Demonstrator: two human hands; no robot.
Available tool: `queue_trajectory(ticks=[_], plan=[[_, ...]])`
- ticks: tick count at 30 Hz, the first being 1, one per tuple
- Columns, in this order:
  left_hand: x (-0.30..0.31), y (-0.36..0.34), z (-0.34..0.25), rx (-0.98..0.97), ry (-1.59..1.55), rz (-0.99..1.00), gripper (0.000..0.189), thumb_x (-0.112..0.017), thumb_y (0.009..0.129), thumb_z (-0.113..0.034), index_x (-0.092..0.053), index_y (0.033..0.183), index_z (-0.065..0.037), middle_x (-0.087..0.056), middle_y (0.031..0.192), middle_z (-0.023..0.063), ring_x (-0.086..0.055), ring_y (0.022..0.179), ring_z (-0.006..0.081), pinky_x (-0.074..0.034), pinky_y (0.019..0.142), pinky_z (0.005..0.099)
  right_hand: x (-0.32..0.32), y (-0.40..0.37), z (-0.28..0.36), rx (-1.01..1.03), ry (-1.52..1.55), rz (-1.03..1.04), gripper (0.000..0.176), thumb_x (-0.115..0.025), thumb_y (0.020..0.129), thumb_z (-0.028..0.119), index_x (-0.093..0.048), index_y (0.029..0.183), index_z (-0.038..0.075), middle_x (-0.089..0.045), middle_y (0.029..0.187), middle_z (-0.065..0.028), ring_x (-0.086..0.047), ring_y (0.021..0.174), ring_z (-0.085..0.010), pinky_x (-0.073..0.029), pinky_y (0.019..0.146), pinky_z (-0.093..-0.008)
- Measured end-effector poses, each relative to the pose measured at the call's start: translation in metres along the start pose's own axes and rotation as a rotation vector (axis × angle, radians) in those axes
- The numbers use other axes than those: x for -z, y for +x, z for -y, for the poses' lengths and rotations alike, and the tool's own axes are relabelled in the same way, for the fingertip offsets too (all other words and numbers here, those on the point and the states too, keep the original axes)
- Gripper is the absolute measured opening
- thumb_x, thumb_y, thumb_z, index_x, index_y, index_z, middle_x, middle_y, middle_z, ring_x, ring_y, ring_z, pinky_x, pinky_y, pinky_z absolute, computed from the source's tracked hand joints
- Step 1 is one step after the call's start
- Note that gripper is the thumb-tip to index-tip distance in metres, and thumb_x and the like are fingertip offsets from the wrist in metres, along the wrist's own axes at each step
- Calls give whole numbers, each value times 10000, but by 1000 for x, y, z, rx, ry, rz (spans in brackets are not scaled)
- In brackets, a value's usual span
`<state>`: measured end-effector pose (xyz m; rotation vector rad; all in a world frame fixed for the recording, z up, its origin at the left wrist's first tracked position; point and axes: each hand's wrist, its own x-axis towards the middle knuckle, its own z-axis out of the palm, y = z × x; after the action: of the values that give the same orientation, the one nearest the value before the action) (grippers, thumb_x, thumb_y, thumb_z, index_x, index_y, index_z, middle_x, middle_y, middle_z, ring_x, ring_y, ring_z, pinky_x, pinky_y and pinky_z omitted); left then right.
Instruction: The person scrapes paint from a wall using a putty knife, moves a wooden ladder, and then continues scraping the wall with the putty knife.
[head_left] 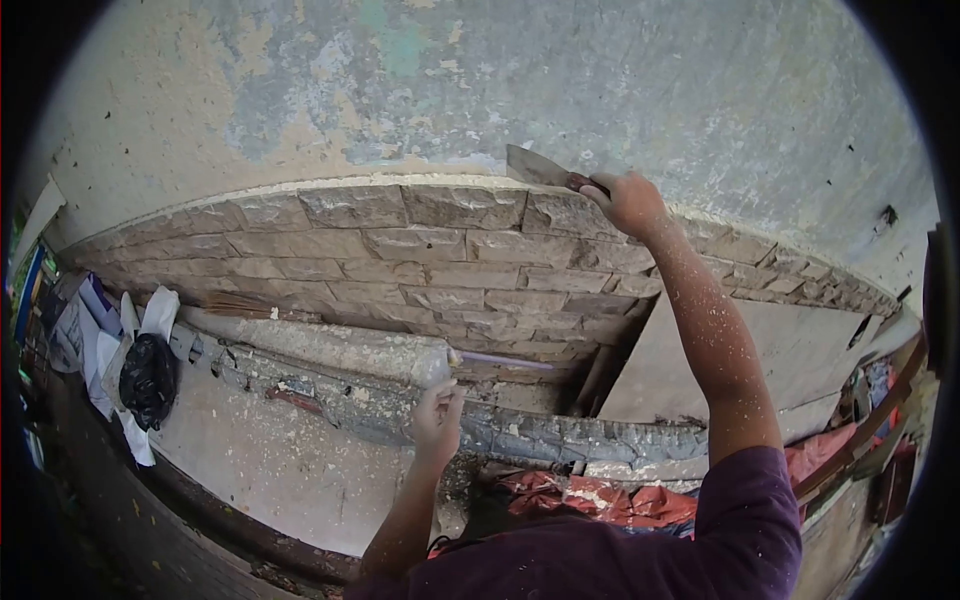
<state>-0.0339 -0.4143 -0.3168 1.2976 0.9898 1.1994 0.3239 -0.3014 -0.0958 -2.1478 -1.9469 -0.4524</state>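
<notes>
Your right hand (632,203) had its fingers clamped round the scraper (540,168) by the handle — blade at the peeling wall (420,90), just above the stone cladding (465,207). Your left hand (438,420) was near the speckled roll (370,356) — fingers together or apart, I couldn't tell.

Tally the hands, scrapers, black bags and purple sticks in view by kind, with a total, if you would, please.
Hands: 2 (left hand, right hand)
Scraper: 1
Black bag: 1
Purple stick: 1
Total: 5
</notes>
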Motion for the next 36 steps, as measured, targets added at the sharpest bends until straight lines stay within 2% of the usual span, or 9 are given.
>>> queue_trajectory(ticks=[7,13,16,18,22,24,27,33,36], plan=[[-36,78,-24,-199,222,225,293,-607,852,-130,-583,1113,4,-618,1044,114,-593,921,187,-472,784,302,-4,9,16,-43,20,50,411,-441,943,473,-649,1044,133,-666,818,-144,-645,791,-334,-510,709,-456],[-23,191,-33,-242,523,-118,717,-702,790,-253,-343,1347,21,-388,1345,215,-402,1241,311,-367,999,391,8,-12,-2,-125,111,72,432,-440,939,495,-656,1033,133,-665,788,-127,-657,768,-307,-524,685,-429],[-48,237,-62,-17,500,-288,997,-741,759,-340,-116,1444,29,-222,1456,239,-266,1345,335,-257,1088,424,-15,16,53,-18,99,28,438,-442,938,497,-662,1025,128,-668,763,-114,-660,736,-303,-527,657,-423],[-55,268,-74,288,20,-407,1154,-718,763,-470,67,1466,1,-47,1522,230,-167,1392,349,-201,1113,444,-19,22,54,-17,98,-8,429,-459,927,501,-667,1011,135,-656,724,-117,-652,699,-309,-516,631,-425],[-36,318,-30,54,-451,-417,1111,-585,824,-584,131,1463,-24,48,1541,205,-85,1415,358,-165,1118,491,-10,-2,32,-98,53,-33,405,-487,913,500,-668,998,149,-648,694,-115,-640,664,-326,-508,600,-431],[-51,331,-26,148,-210,-787,1003,-403,872,-664,97,1474,-36,24,1549,189,-78,1421,355,-142,1113,529,-7,-2,33,-107,-10,-39,392,-478,920,491,-660,989,151,-654,714,-112,-647,689,-316,-513,609,-425],[-71,342,-22,325,253,-969,892,-306,907,-654,28,1490,-68,-39,1555,160,-90,1428,316,-166,1093,551,-3,7,29,-113,-65,-26,372,-480,923,479,-655,980,156,-657,729,-116,-652,711,-305,-515,616,-422],[-81,347,-19,296,388,-1092,843,-281,920,-638,-75,1488,-50,-71,1551,156,-118,1412,370,-176,1071,598,-32,-7,10,-25,155,-210,363,-519,904,476,-658,947,144,-627,642,-104,-625,595,-321,-497,541,-411],[-82,346,-21,272,380,-1105,843,-285,919,-634,-84,1484,-42,-86,1545,168,-135,1403,387,-190,1063,601,-41,21,63,-15,42,-156,356,-539,898,467,-663,946,137,-635,654,-105,-630,596,-304,-497,527,-402]])
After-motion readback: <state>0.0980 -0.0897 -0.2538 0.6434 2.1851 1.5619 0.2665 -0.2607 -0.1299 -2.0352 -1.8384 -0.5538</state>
